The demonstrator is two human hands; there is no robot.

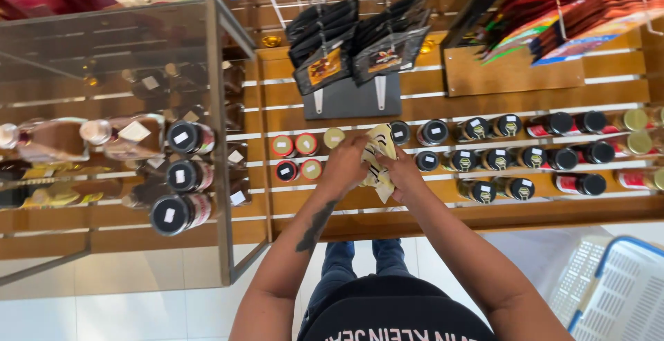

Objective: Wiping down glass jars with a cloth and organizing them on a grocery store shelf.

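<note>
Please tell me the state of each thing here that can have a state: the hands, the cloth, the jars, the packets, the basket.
Left hand: closed on the cloth.
Right hand: gripping the cloth too.
Yellow cloth: crumpled, held over the shelf.
Black-lidded jars: lidded, upright, in rows.
Black packets: hanging on hooks.
Glass cabinet: cannot tell if shut.
Blue basket: partly in view, contents hidden.

Both hands meet on a cloth (379, 161) over the slatted shelf (429, 209). Rows of jars (512, 149) run to its right, small tins (297, 158) to its left, hanging pouches (356, 47) behind. A glass case (111, 140) stands far left, a basket (619, 292) at lower right.
</note>
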